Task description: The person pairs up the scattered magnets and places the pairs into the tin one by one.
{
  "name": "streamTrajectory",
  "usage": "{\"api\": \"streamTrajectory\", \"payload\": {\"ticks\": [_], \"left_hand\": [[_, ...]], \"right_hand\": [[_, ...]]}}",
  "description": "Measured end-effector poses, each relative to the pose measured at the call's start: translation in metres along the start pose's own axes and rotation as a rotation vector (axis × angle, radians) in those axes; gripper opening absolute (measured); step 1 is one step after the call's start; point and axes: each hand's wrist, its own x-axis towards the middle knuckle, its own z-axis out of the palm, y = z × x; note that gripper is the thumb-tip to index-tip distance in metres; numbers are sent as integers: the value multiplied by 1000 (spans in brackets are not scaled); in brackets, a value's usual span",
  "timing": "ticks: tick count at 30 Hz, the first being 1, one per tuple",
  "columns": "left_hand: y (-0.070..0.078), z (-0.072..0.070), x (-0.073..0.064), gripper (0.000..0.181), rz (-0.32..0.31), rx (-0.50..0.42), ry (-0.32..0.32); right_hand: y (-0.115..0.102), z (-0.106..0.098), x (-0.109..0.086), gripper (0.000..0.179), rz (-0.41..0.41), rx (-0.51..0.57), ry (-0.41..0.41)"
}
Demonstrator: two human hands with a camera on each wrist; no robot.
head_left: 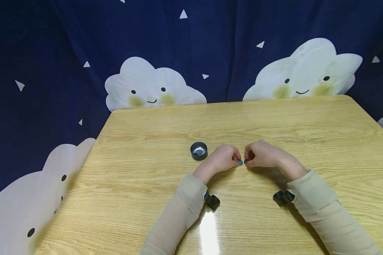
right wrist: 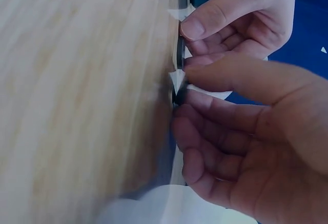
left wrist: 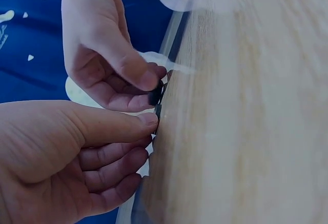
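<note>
Between thumb and fingertips, my left hand (head_left: 222, 158) pinches a small flat grey disc (head_left: 240, 162), low over the table. A second small dark disc (head_left: 246, 162) is pinched by my right hand (head_left: 264, 154), facing the first with a narrow gap in the head view. The left wrist view has the left disc (left wrist: 158, 115) edge-on and the right disc (left wrist: 155, 94) just above it. Fingers partly cover both discs, so their exact kind cannot be told. Left of my left hand stands a small round dark tin (head_left: 199, 151) with a dark piece inside.
The wooden table (head_left: 140, 148) spreads out around both hands. Behind it hangs a dark blue curtain (head_left: 223, 42) with white clouds and triangles. Each sleeved wrist bears a black camera mount, one on the left (head_left: 212, 202), one on the right (head_left: 283, 197).
</note>
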Motion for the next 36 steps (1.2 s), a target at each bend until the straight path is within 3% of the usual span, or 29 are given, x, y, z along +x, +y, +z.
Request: {"api": "streamTrajectory", "payload": {"ticks": [4,19,27,36], "left_hand": [[0,0,0,11,-7,-1,1],[1,1,3,11,4,25,9],[1,1,3,11,9,35,16],[2,1,3,11,-9,19,8]], "right_hand": [[0,-2,-1,2,7,6,4],[-1,1,3,2,6,-46,84],[-2,0,-1,13,-35,-25,60],[-3,0,-1,10,-33,-32,36]]}}
